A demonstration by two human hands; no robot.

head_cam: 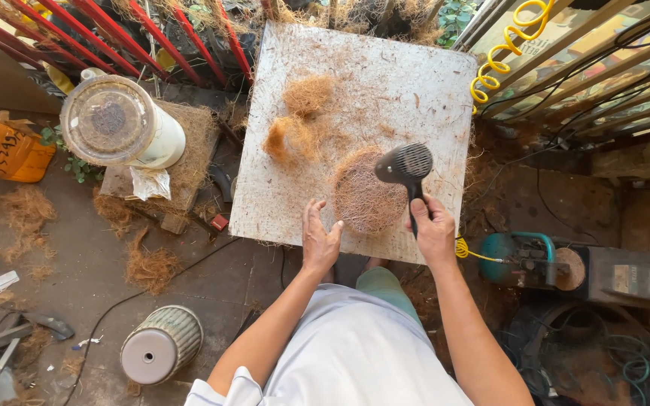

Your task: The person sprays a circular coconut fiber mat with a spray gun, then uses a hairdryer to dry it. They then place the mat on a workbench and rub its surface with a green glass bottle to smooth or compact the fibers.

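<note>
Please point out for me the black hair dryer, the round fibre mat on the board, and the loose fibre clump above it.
black hair dryer (408, 162), head view, on its grilled head.
round fibre mat (362, 197), head view, on its centre.
loose fibre clump (310, 94), head view, on its middle.

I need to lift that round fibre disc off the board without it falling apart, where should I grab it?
Take the fibre disc by its near rim, coming from the left, beside the left hand. It lies flat on the white board, and the hair dryer hangs over its right side.
</note>
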